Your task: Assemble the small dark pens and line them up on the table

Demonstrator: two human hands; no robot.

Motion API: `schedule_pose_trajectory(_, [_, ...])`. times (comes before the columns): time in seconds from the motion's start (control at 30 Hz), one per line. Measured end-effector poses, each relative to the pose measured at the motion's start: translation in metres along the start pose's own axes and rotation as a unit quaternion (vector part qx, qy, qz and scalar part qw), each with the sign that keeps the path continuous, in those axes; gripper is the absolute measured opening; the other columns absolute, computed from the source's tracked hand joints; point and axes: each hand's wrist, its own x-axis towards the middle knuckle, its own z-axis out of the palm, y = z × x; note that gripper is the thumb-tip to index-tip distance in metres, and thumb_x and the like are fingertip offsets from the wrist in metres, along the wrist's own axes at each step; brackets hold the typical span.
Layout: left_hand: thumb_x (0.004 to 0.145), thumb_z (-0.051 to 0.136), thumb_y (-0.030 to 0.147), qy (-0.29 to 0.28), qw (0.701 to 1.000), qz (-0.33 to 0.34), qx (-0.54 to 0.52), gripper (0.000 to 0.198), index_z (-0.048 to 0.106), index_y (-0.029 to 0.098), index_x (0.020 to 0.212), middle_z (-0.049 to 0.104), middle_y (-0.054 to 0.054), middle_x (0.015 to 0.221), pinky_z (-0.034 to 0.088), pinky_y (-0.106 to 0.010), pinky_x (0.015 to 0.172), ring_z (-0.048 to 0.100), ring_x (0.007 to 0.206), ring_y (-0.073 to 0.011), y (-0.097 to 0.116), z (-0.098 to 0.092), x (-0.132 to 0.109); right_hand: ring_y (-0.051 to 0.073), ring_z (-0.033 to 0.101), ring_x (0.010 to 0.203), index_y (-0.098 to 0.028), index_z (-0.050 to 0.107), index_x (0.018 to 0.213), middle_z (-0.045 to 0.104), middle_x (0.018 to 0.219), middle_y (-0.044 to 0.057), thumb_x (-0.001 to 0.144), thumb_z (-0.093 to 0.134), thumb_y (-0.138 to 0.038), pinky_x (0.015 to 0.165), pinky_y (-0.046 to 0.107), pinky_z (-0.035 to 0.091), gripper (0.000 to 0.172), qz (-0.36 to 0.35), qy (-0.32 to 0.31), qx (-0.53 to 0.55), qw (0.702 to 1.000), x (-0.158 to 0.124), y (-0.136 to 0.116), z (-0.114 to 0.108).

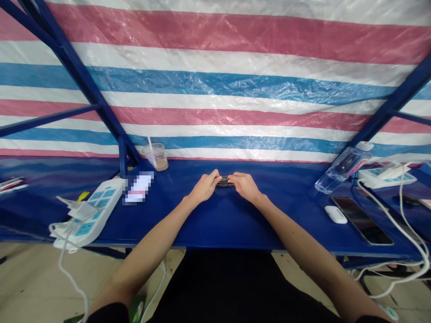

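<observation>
Between my two hands is a small, dark, flat object, low over the middle of the blue tabletop. Its kind is too small to make out. My left hand grips its left end, fingers closed and the thumb near the top. At the right end, my right hand pinches it in the same way. The fingers cover both ends, so only the dark middle part shows. Whether it touches the tabletop I cannot tell.
On the left are a white power strip, a blurred-out flat item and a plastic cup with a straw. To the right lie a water bottle, a white earbud case, a phone and another power strip with cables.
</observation>
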Motion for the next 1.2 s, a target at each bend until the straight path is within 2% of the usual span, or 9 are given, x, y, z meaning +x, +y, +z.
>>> schedule_pose_trajectory(0.13, [0.111,0.031,0.049,-0.010,1.000,0.002,-0.005,0.048,0.050,0.022,0.077,0.056,0.002,0.061,0.041,-0.028,0.062,0.055,0.057,-0.0159,-0.005,0.002,0.001,0.021,0.063,0.086,-0.022,0.075,0.098,0.069,0.089,0.007,0.109,0.050,-0.025,0.083,0.031,0.048,0.027,-0.024,0.002,-0.024,0.999,0.001,-0.002,-0.002])
schedule_pose_trajectory(0.23, [0.110,0.035,0.049,-0.006,1.000,0.012,-0.005,0.049,0.054,0.021,0.076,0.062,0.000,0.067,0.043,-0.028,0.066,0.059,0.063,-0.0163,-0.005,0.001,0.002,0.021,0.064,0.089,-0.021,0.073,0.103,0.069,0.094,0.008,0.108,0.050,-0.023,0.084,0.032,0.049,0.024,-0.026,0.003,-0.012,1.000,0.001,0.000,-0.002])
schedule_pose_trajectory(0.33, [0.108,0.045,0.049,0.021,0.999,0.024,0.007,0.036,0.064,0.021,0.095,0.067,0.001,0.075,0.046,-0.028,0.070,0.063,0.070,-0.0171,-0.005,0.000,0.003,0.021,0.065,0.092,-0.021,0.072,0.110,0.070,0.100,0.008,0.108,0.050,-0.021,0.085,0.032,0.050,0.022,-0.003,0.017,0.008,1.000,0.001,0.002,-0.002])
schedule_pose_trajectory(0.47, [0.100,0.064,0.045,0.060,0.998,0.035,0.001,0.030,0.062,0.024,0.120,0.070,0.002,0.084,0.051,-0.029,0.078,0.067,0.074,-0.0170,-0.012,0.001,0.005,0.022,0.066,0.097,-0.023,0.070,0.119,0.070,0.104,0.008,0.108,0.048,-0.021,0.087,0.033,0.051,0.026,0.027,0.029,0.008,0.999,0.000,0.003,-0.003])
schedule_pose_trajectory(0.57, [0.100,0.064,0.037,0.073,0.996,0.050,-0.010,0.019,0.063,0.023,0.112,0.072,0.000,0.091,0.052,-0.030,0.081,0.069,0.080,-0.0169,-0.017,0.001,0.006,0.022,0.067,0.098,-0.023,0.071,0.119,0.070,0.104,0.008,0.108,0.049,-0.022,0.088,0.033,0.051,0.025,0.034,0.026,0.005,0.999,-0.001,0.003,-0.002])
schedule_pose_trajectory(0.7, [0.103,0.058,0.034,0.055,0.997,0.052,-0.001,0.015,0.065,0.022,0.106,0.071,0.001,0.084,0.050,-0.029,0.077,0.067,0.075,-0.0165,-0.017,0.000,0.006,0.022,0.067,0.096,-0.024,0.073,0.114,0.071,0.103,0.007,0.108,0.053,-0.028,0.087,0.034,0.052,0.022,0.035,0.025,0.004,0.999,-0.002,0.004,0.002])
schedule_pose_trajectory(0.87, [0.110,0.042,0.043,0.028,0.998,0.041,0.027,0.043,0.063,0.020,0.080,0.069,-0.001,0.078,0.049,-0.030,0.078,0.064,0.075,-0.0174,-0.017,-0.001,0.006,0.021,0.066,0.094,-0.023,0.073,0.108,0.071,0.102,0.006,0.107,0.054,-0.027,0.087,0.033,0.051,0.019,0.019,0.024,0.012,0.999,-0.002,0.002,0.002])
schedule_pose_trajectory(1.03, [0.100,0.064,0.042,0.031,0.997,0.074,0.003,0.024,0.064,0.022,0.113,0.071,-0.004,0.106,0.051,-0.032,0.085,0.067,0.089,-0.0187,-0.020,0.000,0.006,0.022,0.066,0.094,-0.022,0.072,0.104,0.071,0.099,0.006,0.105,0.057,-0.025,0.086,0.033,0.050,0.015,0.026,0.032,0.006,0.999,-0.001,0.000,-0.002])
schedule_pose_trajectory(1.2, [0.102,0.059,0.036,0.019,0.996,0.090,0.010,0.016,0.065,0.022,0.104,0.070,-0.004,0.100,0.051,-0.034,0.086,0.065,0.090,-0.0202,-0.021,0.000,0.007,0.021,0.066,0.093,-0.022,0.071,0.103,0.071,0.100,0.006,0.105,0.058,-0.021,0.086,0.032,0.050,0.014,0.020,0.016,0.028,0.999,-0.001,0.001,-0.001])
